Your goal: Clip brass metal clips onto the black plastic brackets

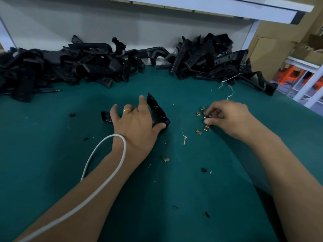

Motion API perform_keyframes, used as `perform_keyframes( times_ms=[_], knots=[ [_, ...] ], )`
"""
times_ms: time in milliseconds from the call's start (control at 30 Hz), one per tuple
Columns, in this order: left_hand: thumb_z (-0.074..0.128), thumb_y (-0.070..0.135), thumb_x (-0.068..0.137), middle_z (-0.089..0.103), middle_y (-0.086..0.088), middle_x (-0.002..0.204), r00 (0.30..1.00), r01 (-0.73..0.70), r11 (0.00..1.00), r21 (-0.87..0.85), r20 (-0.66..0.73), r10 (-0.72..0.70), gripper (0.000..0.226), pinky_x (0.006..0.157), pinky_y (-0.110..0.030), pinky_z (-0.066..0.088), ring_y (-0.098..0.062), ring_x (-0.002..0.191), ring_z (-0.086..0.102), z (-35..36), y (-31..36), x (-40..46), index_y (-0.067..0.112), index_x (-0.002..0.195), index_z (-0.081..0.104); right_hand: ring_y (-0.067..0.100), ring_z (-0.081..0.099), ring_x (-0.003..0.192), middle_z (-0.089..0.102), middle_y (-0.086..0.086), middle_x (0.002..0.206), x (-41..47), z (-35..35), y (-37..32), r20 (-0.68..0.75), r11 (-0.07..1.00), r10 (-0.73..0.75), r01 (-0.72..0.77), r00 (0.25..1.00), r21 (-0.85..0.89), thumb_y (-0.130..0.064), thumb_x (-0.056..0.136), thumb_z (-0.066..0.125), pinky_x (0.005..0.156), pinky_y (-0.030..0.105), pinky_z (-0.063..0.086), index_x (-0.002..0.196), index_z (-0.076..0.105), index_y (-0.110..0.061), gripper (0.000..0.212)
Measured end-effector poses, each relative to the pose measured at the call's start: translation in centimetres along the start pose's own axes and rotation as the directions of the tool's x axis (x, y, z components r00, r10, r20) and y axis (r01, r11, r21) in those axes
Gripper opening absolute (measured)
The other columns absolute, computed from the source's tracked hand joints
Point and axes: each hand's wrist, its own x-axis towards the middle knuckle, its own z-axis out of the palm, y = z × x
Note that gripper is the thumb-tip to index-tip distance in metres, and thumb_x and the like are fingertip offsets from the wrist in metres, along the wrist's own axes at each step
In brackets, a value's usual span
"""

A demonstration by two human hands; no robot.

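Note:
On the green table mat, my left hand [135,119] grips a black plastic bracket [157,109], thumb at its near end and fingers over its top. One end of the bracket [106,116] pokes out left of my fingers. To the right, my right hand [227,116] pinches a brass clip [208,116] from a small scatter of several brass clips [199,131] lying on the mat. Part of that scatter is hidden under my fingers.
Two heaps of black brackets lie along the back edge, one at the left [70,65] and one at the right [209,58]. A white cable [104,154] loops over my left wrist. Small black scraps [203,170] and straw-like bits dot the mat. Cardboard boxes [272,42] stand at the far right.

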Motion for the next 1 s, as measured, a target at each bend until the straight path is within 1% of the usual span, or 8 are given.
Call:
perform_keyframes(
  times_ms=[67, 167, 267, 333, 433, 600, 733, 1000],
  knots=[
    [0.05, 0.072, 0.091, 0.067, -0.002, 0.123, 1.0, -0.015, 1.0, 0.019, -0.004, 0.015, 0.096, 0.112, -0.049, 0.022, -0.03, 0.133, 0.047, 0.3, -0.2, 0.2, 0.008, 0.158, 0.025, 0.012, 0.061, 0.093, 0.068, -0.013, 0.085, -0.1, -0.3, -0.2, 0.001, 0.998, 0.043, -0.043, 0.999, -0.052, -0.036, 0.088, 0.082, 0.097, 0.036, 0.031, 0.088, 0.069, -0.031, 0.014],
    [0.052, 0.072, 0.091, 0.069, -0.003, 0.115, 0.999, -0.034, 0.997, 0.074, -0.029, 0.036, 0.075, 0.097, -0.045, 0.032, -0.031, 0.12, 0.054, 0.3, -0.3, 0.3, 0.012, 0.136, 0.05, 0.013, 0.062, 0.092, 0.069, -0.01, 0.084, -0.4, -0.3, -0.7, 0.035, 0.999, 0.042, -0.043, 0.998, 0.009, -0.03, 0.09, 0.081, 0.108, 0.043, 0.038, 0.086, 0.067, -0.028, 0.015],
    [0.047, 0.069, 0.095, 0.068, -0.004, 0.105, 0.998, -0.053, 0.99, 0.131, -0.028, 0.057, 0.056, 0.091, -0.044, 0.033, -0.031, 0.111, 0.056, 0.2, -0.1, 0.1, 0.015, 0.108, 0.056, 0.017, 0.06, 0.09, 0.066, -0.005, 0.088, -0.7, -0.1, -1.1, -0.001, 0.995, -0.013, 0.014, 1.0, 0.101, -0.026, 0.095, 0.076, 0.094, 0.031, 0.046, 0.088, 0.062, -0.023, 0.015],
    [0.041, 0.066, 0.098, 0.066, -0.004, 0.106, 0.997, -0.066, 0.985, 0.161, -0.023, 0.07, 0.055, 0.092, -0.044, 0.034, -0.031, 0.11, 0.056, 0.3, -0.1, 0.0, 0.015, 0.11, 0.056, 0.016, 0.059, 0.085, 0.064, -0.002, 0.089, -0.7, 0.1, -1.4, -0.076, 0.979, -0.049, 0.063, 0.996, 0.193, -0.024, 0.098, 0.071, 0.073, 0.015, 0.043, 0.091, 0.059, -0.02, 0.015],
    [0.04, 0.063, 0.099, 0.064, -0.005, 0.106, 0.995, -0.082, 0.984, 0.157, -0.043, 0.089, 0.053, 0.091, -0.044, 0.034, -0.03, 0.106, 0.058, 0.6, -0.2, 0.0, 0.014, 0.113, 0.055, 0.011, 0.055, 0.076, 0.063, -0.004, 0.087, -0.5, 0.9, -1.6, -0.138, 0.969, -0.074, 0.104, 0.988, 0.226, -0.023, 0.1, 0.069, 0.063, 0.012, 0.041, 0.094, 0.057, -0.021, 0.013],
    [0.042, 0.062, 0.099, 0.064, -0.004, 0.104, 0.994, -0.082, 0.985, 0.155, -0.057, 0.092, 0.052, 0.09, -0.044, 0.034, -0.029, 0.102, 0.059, 0.8, -0.2, 0.0, 0.014, 0.113, 0.056, 0.013, 0.055, 0.09, 0.062, -0.004, 0.099, 0.3, 1.7, -0.4, -0.306, 0.986, -0.068, 0.11, 0.95, 0.124, -0.017, 0.1, 0.066, 0.085, 0.028, 0.047, 0.108, 0.066, -0.02, 0.009],
    [0.042, 0.062, 0.099, 0.064, -0.003, 0.105, 0.994, -0.079, 0.983, 0.165, -0.057, 0.09, 0.052, 0.092, -0.044, 0.034, -0.028, 0.104, 0.059, 0.9, -0.1, 0.0, 0.014, 0.114, 0.056, 0.026, 0.052, 0.115, 0.063, 0.0, 0.115, 1.0, 2.6, -0.6, -0.212, 0.993, -0.12, 0.118, 0.97, -0.019, -0.019, 0.103, 0.062, 0.103, 0.044, 0.042, 0.118, 0.074, -0.02, 0.02],
    [0.043, 0.061, 0.099, 0.064, -0.003, 0.105, 0.993, -0.09, 0.985, 0.148, -0.057, 0.099, 0.05, 0.092, -0.044, 0.034, -0.027, 0.103, 0.059, 0.8, -0.1, 0.0, 0.014, 0.114, 0.055, 0.022, 0.046, 0.111, 0.057, -0.009, 0.107, 1.3, 2.5, -1.4, -0.088, 0.985, -0.12, 0.107, 0.989, -0.132, -0.02, 0.096, 0.066, 0.091, 0.035, 0.026, 0.104, 0.067, -0.028, 0.011]
  ],
)
